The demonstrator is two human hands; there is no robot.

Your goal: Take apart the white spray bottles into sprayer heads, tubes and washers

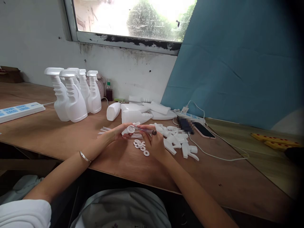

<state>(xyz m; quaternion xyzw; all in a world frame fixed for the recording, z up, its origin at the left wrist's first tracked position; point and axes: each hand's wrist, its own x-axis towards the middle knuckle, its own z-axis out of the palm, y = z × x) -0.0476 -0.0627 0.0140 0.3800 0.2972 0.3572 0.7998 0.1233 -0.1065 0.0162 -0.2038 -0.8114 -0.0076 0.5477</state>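
My left hand (118, 132) is closed around a white spray trigger head (130, 129), held just above the wooden table (71, 139). My right hand (153, 142) pinches a thin pen-like tool (147, 130) with its tip at the trigger head. Several white ring washers (142, 147) lie on the table between my hands. A pile of loose white trigger heads (180, 142) lies just right of my right hand. Thin white dip tubes (104, 129) lie to the left of the trigger head.
Several assembled white spray bottles (73, 95) stand at the back left, and capless bottles (135, 114) lie on their sides behind my hands. A power strip (16, 111) lies far left. A phone (204, 130) with a white cable (220, 156) is to the right. A blue panel (237, 63) leans against the wall.
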